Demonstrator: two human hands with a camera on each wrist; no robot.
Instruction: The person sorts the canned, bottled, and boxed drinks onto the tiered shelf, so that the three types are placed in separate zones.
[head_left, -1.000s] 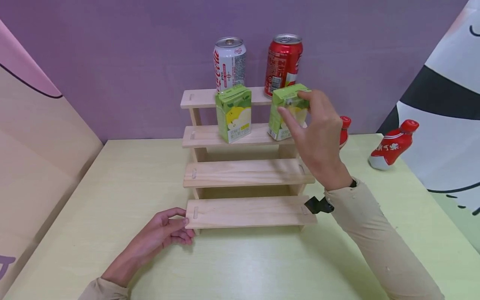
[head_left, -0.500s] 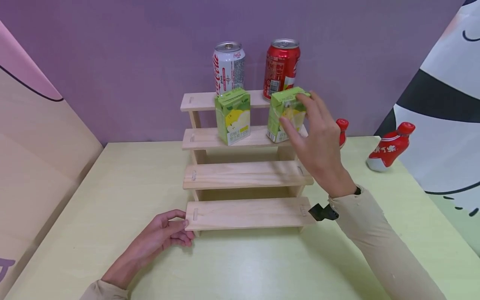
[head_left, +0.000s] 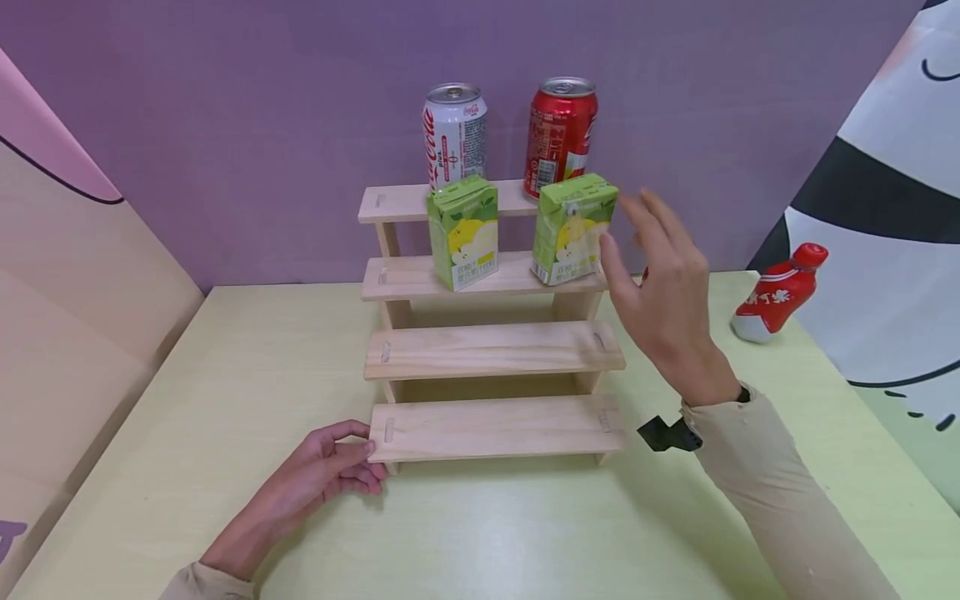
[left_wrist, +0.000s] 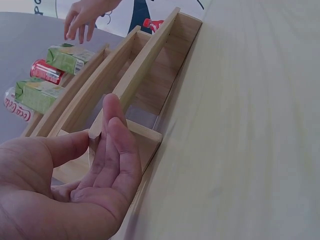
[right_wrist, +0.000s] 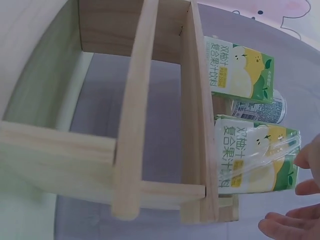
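We see the wooden stand (head_left: 495, 350) mid-frame, the left hand (head_left: 326, 458) pinching its lower-left corner, the right hand (head_left: 663, 292), loosely spread and gripping nothing, beside the rightmost green carton (head_left: 573, 229), upper centre, likely light, slick, dentable, best held by its sides.

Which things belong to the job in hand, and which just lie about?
Job, apparently: wooden rack, held by left hand; right carton; left carton; white can; red can.
Lying about, perhaps for later: red bottle; red thing mostly hidden behind right hand.
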